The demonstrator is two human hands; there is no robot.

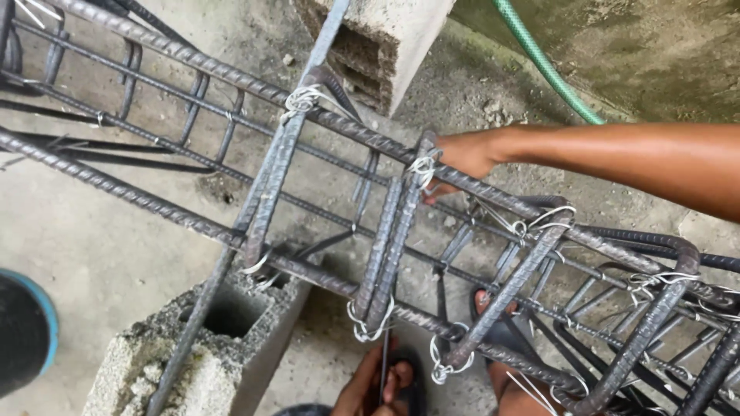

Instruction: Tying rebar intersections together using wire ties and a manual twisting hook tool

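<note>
A rebar cage [324, 123] of long ribbed bars and bent stirrups lies slanted across the view. My right hand [466, 154] reaches in from the right. It grips the far top bar beside a stirrup [393, 239] that is bound with white tie wire [422, 166]. My left hand [370, 389] is low at the bottom edge, under the cage. Its fingers are closed on a thin metal rod [383, 358] that points up at the wire knot [368, 327] on the near bar. Part of that hand is out of view.
The cage rests on a hollow concrete block [154, 362] in front and another block [385, 38] behind. A green hose [539, 62] runs along the wall at the top right. A dark round container with a blue rim [27, 331] stands at the left. A sandalled foot [493, 323] shows under the cage.
</note>
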